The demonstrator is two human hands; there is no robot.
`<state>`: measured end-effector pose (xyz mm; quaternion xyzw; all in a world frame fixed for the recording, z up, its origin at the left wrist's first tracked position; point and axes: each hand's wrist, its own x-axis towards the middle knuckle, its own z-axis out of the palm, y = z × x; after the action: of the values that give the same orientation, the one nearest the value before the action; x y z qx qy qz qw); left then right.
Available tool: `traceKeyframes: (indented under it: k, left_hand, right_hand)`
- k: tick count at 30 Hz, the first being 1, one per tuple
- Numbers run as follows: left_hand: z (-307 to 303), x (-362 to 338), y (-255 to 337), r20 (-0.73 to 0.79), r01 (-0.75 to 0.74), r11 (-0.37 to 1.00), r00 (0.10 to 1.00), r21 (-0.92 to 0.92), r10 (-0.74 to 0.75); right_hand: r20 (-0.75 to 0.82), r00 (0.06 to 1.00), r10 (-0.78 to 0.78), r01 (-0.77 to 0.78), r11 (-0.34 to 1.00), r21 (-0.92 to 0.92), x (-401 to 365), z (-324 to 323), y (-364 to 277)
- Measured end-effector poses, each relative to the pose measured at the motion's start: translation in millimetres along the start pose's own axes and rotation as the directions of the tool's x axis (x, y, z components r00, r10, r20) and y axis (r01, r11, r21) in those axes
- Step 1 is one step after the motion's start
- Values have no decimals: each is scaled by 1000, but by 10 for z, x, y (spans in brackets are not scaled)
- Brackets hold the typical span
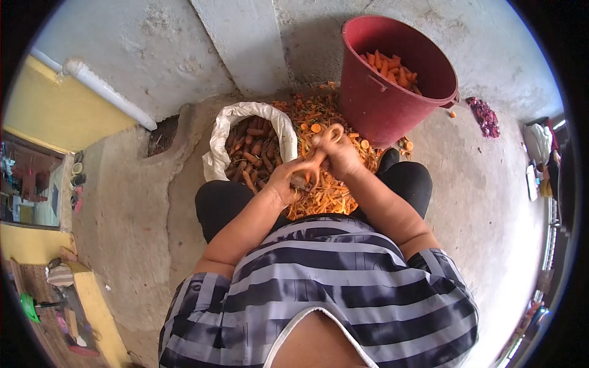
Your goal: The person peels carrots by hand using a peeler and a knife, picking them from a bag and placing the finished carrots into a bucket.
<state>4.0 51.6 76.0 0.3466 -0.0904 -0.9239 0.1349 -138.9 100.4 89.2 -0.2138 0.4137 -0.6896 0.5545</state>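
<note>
My left hand (287,183) and my right hand (342,156) meet in front of me, above a heap of orange carrot peelings (328,199). The fingers of my left hand are bent around a carrot, mostly hidden by the fingers. Just up and to the right, my right hand is closed, and what it grips is too small and covered to name. A white sack (215,156) with its rim rolled down stands left of my hands, holding unpeeled, soil-darkened carrots (254,147).
A tall red bucket (374,104) with peeled orange carrots (392,67) inside stands against the wall, beyond my right hand. Cut carrot ends (316,127) lie among the peelings. A dark reddish net bag (483,116) lies on the concrete floor (478,184) at right.
</note>
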Motion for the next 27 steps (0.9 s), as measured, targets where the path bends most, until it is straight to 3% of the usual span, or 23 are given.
traceKeyframes:
  k: [1, 2, 3, 5, 6, 7, 10, 12, 13, 14, 15, 16, 17, 18, 19, 20, 21, 23, 27]
  left_hand:
    - [49, -17, -8, -18, -10, 999, 1000, -48, 9]
    - [-118, 63, -14, 196, -65, 983, 980, 173, 30]
    - [-147, 55, -13, 169, -21, 988, 986, 151, -5]
    - [-181, 49, -2, 120, 64, 993, 990, 104, -76]
    - [-265, 83, 5, 176, 99, 991, 978, 90, -114]
    - [-239, 62, 1, 136, 101, 990, 984, 94, -113]
    - [-206, 40, -2, 32, 84, 991, 996, 105, -88]
    - [-323, 179, -1, -9, 46, 992, 999, 115, -46]
    - [-334, 201, -5, 37, 14, 990, 999, 143, -19]
    - [-352, 207, -15, 82, -19, 985, 997, 171, 5]
    - [-353, 198, -26, 127, -53, 979, 992, 197, 28]
    - [-353, 185, -37, 172, -87, 971, 984, 221, 49]
    - [-346, 169, -39, 153, -8, 984, 988, 179, -20]
    - [-284, 123, -25, 140, 68, 988, 986, 136, -87]
    - [-249, 93, -14, 128, 144, 985, 980, 91, -155]
    - [-280, 97, -26, 97, 123, 986, 986, 113, -134]
    - [-264, 78, -18, 83, 117, 988, 989, 104, -126]
    - [-217, 42, -16, 57, 106, 991, 992, 78, -111]
    - [-265, 133, -17, 77, 27, 992, 996, 125, -36]
  right_hand:
    - [95, 994, 49, -53, 998, 45, -43, 50, 13]
    - [-18, 998, 63, -63, 998, -4, 58, -32, 76]
    - [-24, 990, 139, -140, 990, -17, 149, -178, 43]
    - [-308, 951, 13, -15, 1000, -5, 303, -266, -57]
    - [-372, 927, -55, 12, 993, -117, 426, -518, -92]
    - [-424, 896, -129, 32, 973, -230, 517, -744, -100]
    - [-442, 883, -158, 96, 982, -161, 406, -644, -182]
    - [-298, 955, -3, -45, 987, -155, 104, -226, -217]
    - [-239, 970, -37, 16, 996, -92, -17, -25, -109]
    - [-79, 996, -48, 48, 999, 7, -23, -6, 86]
    - [32, 999, 13, -12, 1000, -24, -68, 18, 88]
    - [-45, 997, 66, -68, 996, -55, -13, -44, 76]
    - [-123, 986, 115, -126, 989, -82, 109, -167, 64]
    - [-304, 951, 50, -76, 994, -73, 302, -350, 122]
    - [-377, 926, -33, -41, 982, -186, 446, -573, 80]
    - [-494, 863, -103, -85, 935, -344, 458, -640, -71]
    - [-395, 906, -154, 81, 977, -195, 427, -684, -146]
    - [-485, 870, -87, 24, 991, -135, 401, -690, -194]
    - [-114, 991, -65, 71, 996, 46, 11, -43, -45]
